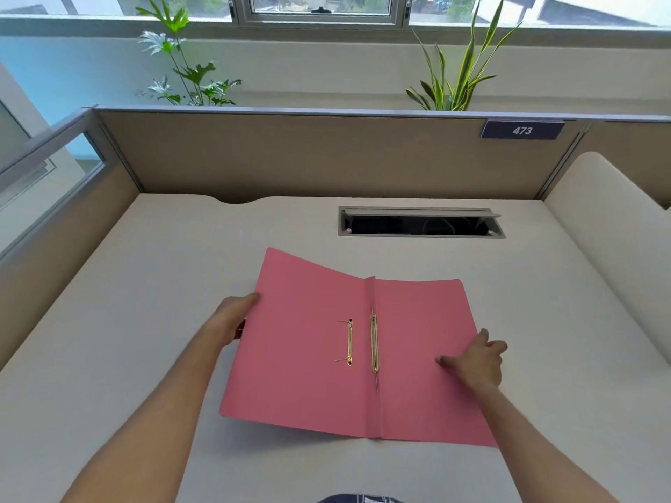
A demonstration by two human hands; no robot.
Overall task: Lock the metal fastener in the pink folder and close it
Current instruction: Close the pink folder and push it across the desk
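The pink folder [316,343] lay wide open on the pale surface [120,321], with its fold running down the middle. The left cover was lifted a little off the surface, and the right cover lay flat. Two gold metal parts could be seen inside. A long strip [374,346] sat right beside the fold, and a shorter bar [350,343] lay apart from it on the left cover, with thin prongs sticking out at its ends. The two parts were not joined, so the fastener was judged not yet locked. No paper could be seen in the folder.

The outer edge of the left cover was held by the left hand [232,317], with the fingers curled around the edge. The right cover was pressed down by the right hand [475,357], which was open, with spread fingers, and held nothing.

Most of the job was judged still to be done. The bar had to be put onto the strip and locked, and then the folder had to be shut. A cable slot [421,223] lay farther back, well apart from the folder.
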